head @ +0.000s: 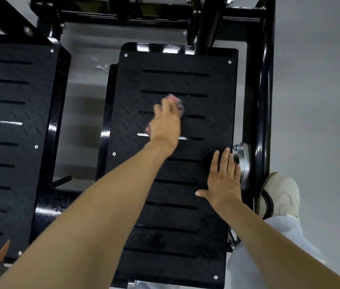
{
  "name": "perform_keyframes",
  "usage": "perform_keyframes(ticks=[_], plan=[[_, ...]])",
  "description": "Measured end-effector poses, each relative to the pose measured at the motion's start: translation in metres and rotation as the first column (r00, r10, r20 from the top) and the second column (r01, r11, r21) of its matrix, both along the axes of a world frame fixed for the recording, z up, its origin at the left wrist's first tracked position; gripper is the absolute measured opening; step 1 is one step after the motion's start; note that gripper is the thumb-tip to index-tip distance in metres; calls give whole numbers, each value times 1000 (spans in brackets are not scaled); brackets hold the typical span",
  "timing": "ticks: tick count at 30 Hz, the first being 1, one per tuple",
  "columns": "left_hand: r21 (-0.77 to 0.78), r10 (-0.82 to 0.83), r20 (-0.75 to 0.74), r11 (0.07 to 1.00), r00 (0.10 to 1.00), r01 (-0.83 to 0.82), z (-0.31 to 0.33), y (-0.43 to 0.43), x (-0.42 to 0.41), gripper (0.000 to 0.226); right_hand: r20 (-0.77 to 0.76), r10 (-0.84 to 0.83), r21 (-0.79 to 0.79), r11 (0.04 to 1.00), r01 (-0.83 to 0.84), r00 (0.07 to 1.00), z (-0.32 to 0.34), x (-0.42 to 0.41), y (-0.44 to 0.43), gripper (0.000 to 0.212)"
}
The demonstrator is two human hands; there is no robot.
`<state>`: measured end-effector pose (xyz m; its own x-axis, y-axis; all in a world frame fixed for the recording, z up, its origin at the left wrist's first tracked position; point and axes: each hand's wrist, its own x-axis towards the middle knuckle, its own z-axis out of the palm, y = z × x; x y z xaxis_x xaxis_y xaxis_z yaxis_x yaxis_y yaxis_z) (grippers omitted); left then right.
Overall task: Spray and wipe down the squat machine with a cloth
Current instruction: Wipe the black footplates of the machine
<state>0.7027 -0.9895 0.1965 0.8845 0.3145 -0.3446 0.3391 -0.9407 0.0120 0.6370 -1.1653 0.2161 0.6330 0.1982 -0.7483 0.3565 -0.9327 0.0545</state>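
The grey floor [321,80] bears the squat machine's black frame [266,101], which carries the right footplate [175,215], a slotted black tread plate. My right hand [223,180] lies flat on the right footplate near its right edge. My left hand [166,122] presses a blurred cloth [177,101] on its far half. Left of the right footplate is the left footplate [8,142], and pale splash marks [100,65] show on the floor between them. My pale shoe [281,195] stands on the floor to its right.

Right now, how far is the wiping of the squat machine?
Midway, apparently. The blurred left hand seems to rub a cloth over the right footplate while the right hand rests flat on it. Nothing shows what is finished; the left footplate and frame probably remain.
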Motion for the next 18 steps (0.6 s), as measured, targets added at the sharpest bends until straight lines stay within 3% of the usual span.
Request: perform_keyframes(ticks=[3, 5, 7, 9, 11, 13, 15, 18], plan=[[-31, -412, 0, 911, 911, 412, 4, -16, -11, 77, -11, -12, -5, 1000, 12, 1000, 1, 1, 2, 123], [0, -506, -17, 862, 862, 506, 5, 0, -16, 80, -17, -12, -4, 1000, 12, 1000, 2, 1, 2, 123], [33, -383, -44, 922, 923, 385, 5, 28, -19, 84, -12, -7, 1, 1000, 7, 1000, 1, 0, 1, 122], [65, -100, -50, 993, 994, 103, 5, 54, -23, 81, -18, -17, 10, 1000, 18, 1000, 1, 0, 1, 122], [68, 199, -13, 978, 980, -197, 5, 66, -25, 73, -29, -34, 16, 999, 35, 999, 1, 0, 1, 122], [50, 375, 10, 926, 927, -375, 2, 59, -18, 63, -40, -41, 17, 999, 42, 998, 0, 0, 2, 121], [28, 404, 15, 914, 915, -404, 2, 36, -7, 61, -45, -37, 14, 999, 38, 998, 0, 1, 2, 121], [-10, 172, 34, 985, 985, -171, 3, -9, 5, 69, -59, -39, 1, 999, 39, 998, 0, 2, 4, 121]])
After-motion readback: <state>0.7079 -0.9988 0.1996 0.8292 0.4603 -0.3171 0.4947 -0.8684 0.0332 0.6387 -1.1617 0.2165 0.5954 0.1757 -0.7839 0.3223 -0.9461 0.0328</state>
